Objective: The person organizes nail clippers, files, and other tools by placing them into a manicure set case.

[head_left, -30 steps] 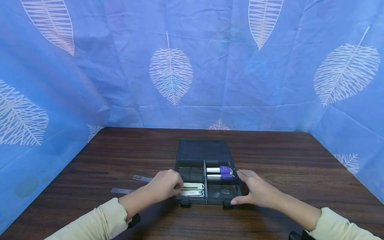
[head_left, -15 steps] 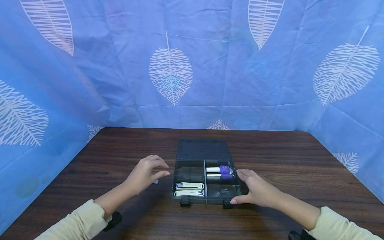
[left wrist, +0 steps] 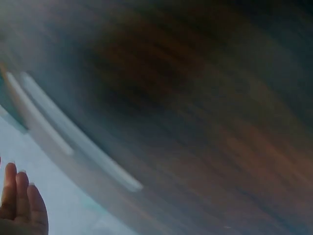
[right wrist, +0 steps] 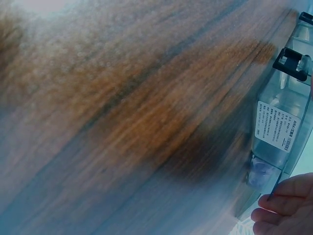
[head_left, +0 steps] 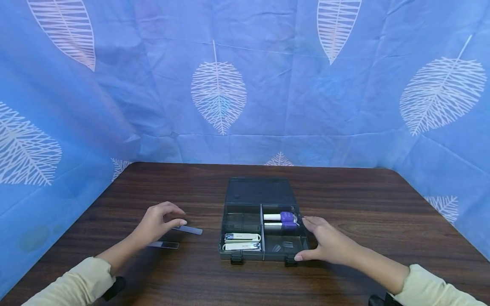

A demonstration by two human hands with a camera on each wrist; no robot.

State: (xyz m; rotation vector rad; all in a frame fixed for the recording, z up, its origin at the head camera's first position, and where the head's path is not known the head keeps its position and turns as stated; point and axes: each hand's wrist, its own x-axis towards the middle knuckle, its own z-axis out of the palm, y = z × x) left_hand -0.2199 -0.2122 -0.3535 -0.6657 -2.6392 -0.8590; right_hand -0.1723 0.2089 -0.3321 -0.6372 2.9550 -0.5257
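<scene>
In the head view a dark see-through box [head_left: 245,256] lies on the table with its lid [head_left: 258,190] folded back. Two pale nail clippers [head_left: 242,246] lie in its front left compartment. The back right one holds two purple-and-white items like nail polish bottles [head_left: 288,217]. My right hand [head_left: 331,242] rests along the box's right end, thumb by the front corner; the right wrist view shows fingertips [right wrist: 276,203] touching its edge. My left hand [head_left: 157,223], with nothing seen in its fingers, is above two clear flat strips [head_left: 189,230] resembling nail files. They appear blurred in the left wrist view.
Small clear pieces [head_left: 287,244] lie in the box's front right compartment. Two black latches [head_left: 236,257] stick out along the front. A white printed label [right wrist: 278,126] shows in the right wrist view. Blue leaf-print cloth [head_left: 260,93] surrounds the brown wooden table [head_left: 344,191].
My left hand has left the nail clippers and moved left across the table to the clear strips. Both clippers are now uncovered. My right hand and the box have stayed put.
</scene>
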